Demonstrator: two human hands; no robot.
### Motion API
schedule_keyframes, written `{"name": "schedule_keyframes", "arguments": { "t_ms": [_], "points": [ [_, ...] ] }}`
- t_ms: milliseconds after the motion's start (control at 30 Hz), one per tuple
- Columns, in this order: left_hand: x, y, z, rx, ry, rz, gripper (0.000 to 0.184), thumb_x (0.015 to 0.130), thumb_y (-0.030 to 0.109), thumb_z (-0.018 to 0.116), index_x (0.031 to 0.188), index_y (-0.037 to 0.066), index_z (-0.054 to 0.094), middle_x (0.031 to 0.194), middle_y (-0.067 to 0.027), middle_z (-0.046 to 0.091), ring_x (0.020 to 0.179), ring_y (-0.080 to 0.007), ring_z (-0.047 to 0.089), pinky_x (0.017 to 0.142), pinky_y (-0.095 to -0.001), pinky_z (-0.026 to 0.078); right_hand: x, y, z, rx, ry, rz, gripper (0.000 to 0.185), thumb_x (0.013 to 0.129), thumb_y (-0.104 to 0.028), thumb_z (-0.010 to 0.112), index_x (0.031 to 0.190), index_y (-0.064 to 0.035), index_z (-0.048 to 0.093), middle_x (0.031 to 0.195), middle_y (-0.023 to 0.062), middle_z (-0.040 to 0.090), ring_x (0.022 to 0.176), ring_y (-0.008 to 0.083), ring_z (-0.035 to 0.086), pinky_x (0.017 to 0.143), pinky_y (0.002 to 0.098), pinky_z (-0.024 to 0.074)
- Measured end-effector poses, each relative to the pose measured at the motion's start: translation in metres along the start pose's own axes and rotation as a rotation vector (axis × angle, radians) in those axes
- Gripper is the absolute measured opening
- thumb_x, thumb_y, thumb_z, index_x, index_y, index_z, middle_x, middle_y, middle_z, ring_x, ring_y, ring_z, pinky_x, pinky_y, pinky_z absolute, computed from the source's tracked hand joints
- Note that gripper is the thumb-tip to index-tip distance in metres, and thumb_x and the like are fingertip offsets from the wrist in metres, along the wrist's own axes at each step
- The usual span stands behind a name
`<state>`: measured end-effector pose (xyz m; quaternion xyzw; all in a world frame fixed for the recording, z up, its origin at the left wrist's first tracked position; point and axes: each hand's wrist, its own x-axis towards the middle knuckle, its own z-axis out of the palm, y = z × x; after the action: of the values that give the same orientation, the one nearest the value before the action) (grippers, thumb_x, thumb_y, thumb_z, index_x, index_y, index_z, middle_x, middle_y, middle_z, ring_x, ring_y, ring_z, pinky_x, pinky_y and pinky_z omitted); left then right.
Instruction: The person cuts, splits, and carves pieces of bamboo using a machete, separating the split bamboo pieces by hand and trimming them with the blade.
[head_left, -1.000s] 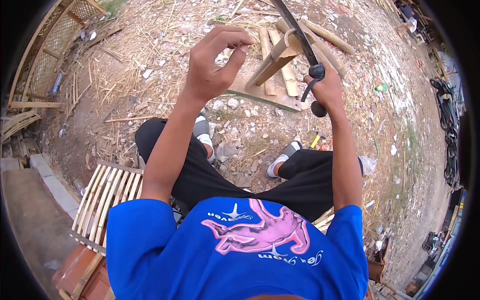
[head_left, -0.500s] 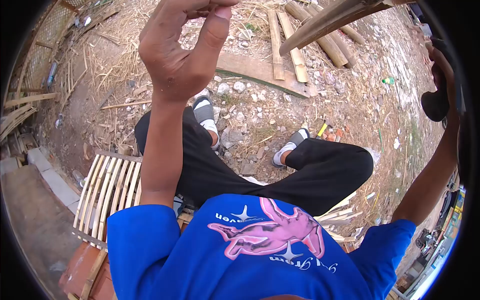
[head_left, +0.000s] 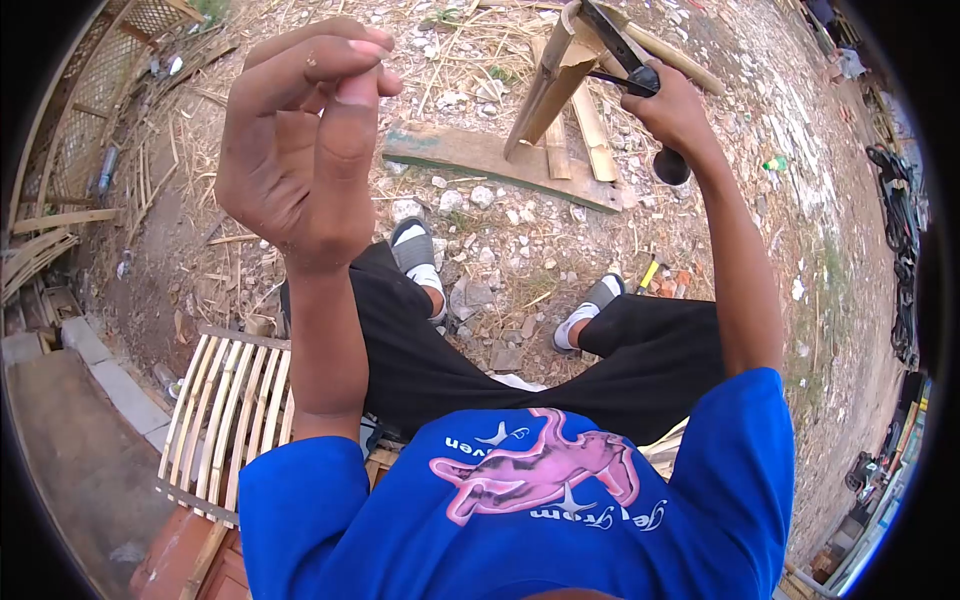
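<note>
My right hand (head_left: pixel 672 112) is wrapped round the black handle of a machete (head_left: pixel 612 38); the round end of the handle (head_left: pixel 672 166) sticks out below my fist. Its dark blade meets the upper part of a bamboo pole (head_left: pixel 545 85), which leans over a wooden plank (head_left: pixel 480 160) on the ground. How deep the blade sits in the bamboo I cannot tell. My left hand (head_left: pixel 305 140) is raised at the left, fingers curled and thumb tip close to them, with nothing visible in it. It is apart from the bamboo.
Split bamboo strips (head_left: pixel 598 135) lie beyond the plank. A yellow-handled tool (head_left: pixel 649 273) is near my foot. A slatted wooden piece (head_left: pixel 225 410) lies at my left, by a concrete edge (head_left: pixel 120 390). Black cables (head_left: pixel 900 250) are at the far right. Stones and straw cover the ground.
My right hand has swung inward from the far right with the machete, bringing the blade to the bamboo. The bamboo now leans more upright. My left hand has shifted lower and left.
</note>
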<state>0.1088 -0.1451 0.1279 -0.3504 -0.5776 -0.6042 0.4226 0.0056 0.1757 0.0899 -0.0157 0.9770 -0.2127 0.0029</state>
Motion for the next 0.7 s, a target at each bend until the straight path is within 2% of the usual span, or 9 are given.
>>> {"name": "schedule_keyframes", "arguments": {
  "t_ms": [100, 233, 333, 400, 433, 500, 567, 633, 700],
  "points": [
    [0.001, -0.010, 0.006, -0.067, 0.015, -0.011, 0.015, 0.091, -0.009, 0.056, 0.105, -0.009, 0.060, 0.105, -0.0192, 0.064, 0.081, -0.0157, 0.064, 0.071, -0.0256, 0.054, -0.011, -0.003, -0.003, 0.157, -0.111, 0.001, 0.036, 0.071, -0.020, 0.071, 0.100, 0.0003, 0.064, 0.086, 0.0147, 0.068, 0.084, 0.0265, 0.065, 0.079, 0.0380, 0.0504],
    [-0.002, -0.020, 0.010, -0.020, -0.021, -0.062, 0.015, 0.091, -0.006, 0.058, 0.105, -0.004, 0.063, 0.105, -0.0134, 0.066, 0.081, -0.0139, 0.064, 0.070, -0.0251, 0.053, -0.015, 0.012, 0.004, 0.109, 0.088, -0.177, 0.039, 0.075, -0.021, 0.071, 0.108, -0.0004, 0.064, 0.084, 0.0125, 0.066, 0.071, 0.0205, 0.063, 0.066, 0.0339, 0.0506],
    [-0.005, -0.024, 0.008, 0.066, -0.031, -0.091, 0.016, 0.093, -0.005, 0.055, 0.107, -0.002, 0.062, 0.104, -0.0158, 0.067, 0.081, -0.0168, 0.066, 0.076, -0.0291, 0.055, -0.029, -0.010, -0.047, 0.238, 0.056, -0.052, 0.047, 0.076, -0.023, 0.072, 0.116, -0.0003, 0.062, 0.085, 0.0071, 0.063, 0.067, 0.0170, 0.059, 0.061, 0.0288, 0.0480],
    [-0.006, -0.023, 0.005, 0.060, 0.004, -0.107, 0.016, 0.093, -0.005, 0.055, 0.107, -0.002, 0.063, 0.103, -0.0154, 0.068, 0.081, -0.0170, 0.067, 0.076, -0.0291, 0.055, -0.025, 0.000, -0.095, 0.209, 0.125, -0.152, 0.055, 0.079, -0.026, 0.074, 0.124, 0.0010, 0.058, 0.085, 0.0033, 0.061, 0.067, 0.0137, 0.057, 0.058, 0.0258, 0.0460],
    [-0.003, -0.024, 0.002, 0.091, -0.014, -0.062, 0.015, 0.095, 0.002, 0.057, 0.109, -0.001, 0.063, 0.102, -0.0131, 0.068, 0.080, -0.0162, 0.067, 0.076, -0.0301, 0.055, -0.026, -0.003, -0.132, 0.178, 0.002, -0.109, 0.058, 0.081, -0.029, 0.074, 0.126, 0.0018, 0.056, 0.083, 0.0015, 0.058, 0.064, 0.0080, 0.052, 0.054, 0.0235, 0.0422],
    [0.001, -0.018, 0.008, 0.097, 0.074, -0.106, 0.013, 0.090, -0.004, 0.055, 0.102, -0.002, 0.059, 0.099, -0.0166, 0.063, 0.078, -0.0159, 0.062, 0.073, -0.0284, 0.053, -0.046, -0.017, -0.179, 0.062, 0.168, -0.140, 0.042, 0.083, -0.037, 0.074, 0.106, -0.0039, 0.065, 0.068, -0.0030, 0.051, 0.053, 0.0028, 0.043, 0.048, 0.0219, 0.0328],
    [0.006, -0.012, 0.008, 0.123, 0.099, -0.089, 0.012, 0.089, -0.004, 0.055, 0.100, -0.002, 0.058, 0.097, -0.0174, 0.062, 0.075, -0.0157, 0.059, 0.071, -0.0279, 0.051, -0.043, -0.004, -0.222, -0.085, 0.235, 0.023, 0.035, 0.085, -0.042, 0.072, 0.091, -0.0084, 0.066, 0.059, -0.0054, 0.046, 0.048, 0.0021, 0.039, 0.045, 0.0210, 0.0279],
    [0.012, -0.003, 0.011, 0.125, 0.126, -0.057, 0.011, 0.089, -0.003, 0.054, 0.099, -0.001, 0.058, 0.096, -0.0178, 0.061, 0.073, -0.0154, 0.058, 0.069, -0.0277, 0.051, -0.042, 0.004, -0.213, -0.058, 0.188, 0.074, 0.035, 0.086, -0.038, 0.069, 0.104, -0.0084, 0.064, 0.067, -0.0041, 0.051, 0.051, 0.0041, 0.042, 0.047, 0.0216, 0.0315],
    [0.015, -0.002, 0.020, 0.076, 0.166, -0.053, 0.010, 0.089, 0.000, 0.054, 0.099, 0.000, 0.057, 0.096, -0.0173, 0.061, 0.072, -0.0155, 0.057, 0.067, -0.0281, 0.050, -0.031, 0.008, -0.135, 0.048, 0.023, 0.090, 0.038, 0.088, -0.033, 0.066, 0.116, -0.0083, 0.062, 0.075, -0.0027, 0.056, 0.054, 0.0062, 0.045, 0.048, 0.0221, 0.0352]
  ]
}}
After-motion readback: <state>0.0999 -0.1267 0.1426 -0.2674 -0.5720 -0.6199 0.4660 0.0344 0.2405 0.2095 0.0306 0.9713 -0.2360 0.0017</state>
